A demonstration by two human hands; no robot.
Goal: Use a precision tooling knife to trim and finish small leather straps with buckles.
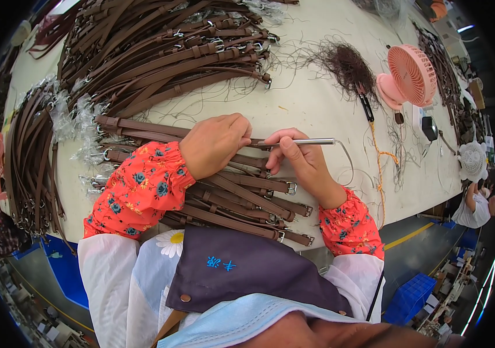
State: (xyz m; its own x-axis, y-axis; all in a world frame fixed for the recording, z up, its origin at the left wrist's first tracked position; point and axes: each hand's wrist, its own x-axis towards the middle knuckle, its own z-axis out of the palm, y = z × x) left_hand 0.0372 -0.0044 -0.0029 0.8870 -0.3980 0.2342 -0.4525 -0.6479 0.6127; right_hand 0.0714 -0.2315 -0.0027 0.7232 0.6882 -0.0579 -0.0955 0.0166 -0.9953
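Leftmost on the pale desk (311, 113), a bundle of brown straps (30, 159) lies curved. Near the middle, the left hand (215, 145) has its grip pinching a brown strap (257, 142), which lies between both hands. Beside it, the right hand's (301, 163) grip pinches a slim metal rod (317, 141). Farther right sit a dark thread tangle (346, 64) and a pink fan (412, 75).

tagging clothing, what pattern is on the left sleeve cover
Blue-grey and yellow flowers on orange-red; the sleeve cover shows best in the head view.
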